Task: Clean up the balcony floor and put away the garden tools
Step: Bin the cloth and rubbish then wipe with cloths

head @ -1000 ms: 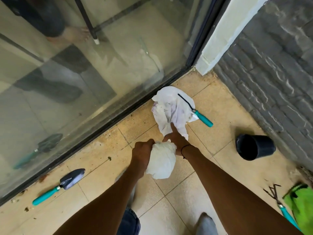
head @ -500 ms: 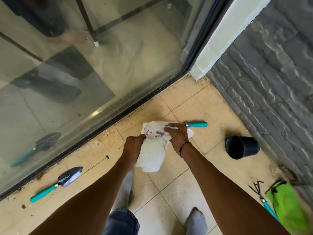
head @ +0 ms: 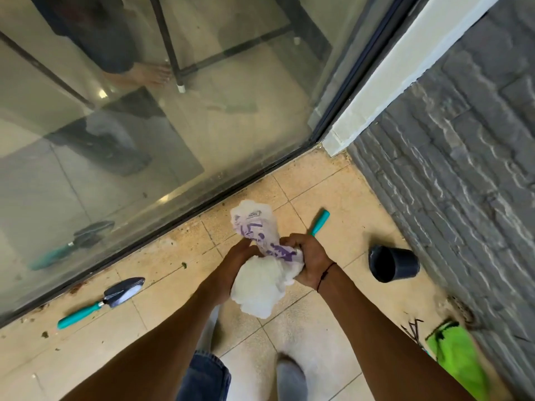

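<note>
Both my hands grip a white plastic bag (head: pixel 260 287) with purple print, its neck twisted between them and its full bottom hanging below. My left hand (head: pixel 238 260) holds the neck from the left. My right hand (head: pixel 308 261) is closed on the neck from the right, and the teal handle of a small garden tool (head: pixel 320 222) sticks out above its fingers. A teal-handled trowel (head: pixel 104 301) lies on the tiled floor at left. A teal-handled rake (head: pixel 412 329) lies by my right forearm, mostly hidden.
A black pot (head: pixel 393 263) lies on its side near the grey brick wall (head: pixel 463 169). A green bag (head: pixel 460 363) sits at the lower right. A glass sliding door (head: pixel 144 125) runs along the far side. Bits of soil dot the tiles near the door track.
The bag's loose top has been gathered and twisted into a neck. The teal-handled tool that lay on the bag's open top now sticks out from my right hand. The view shifted back.
</note>
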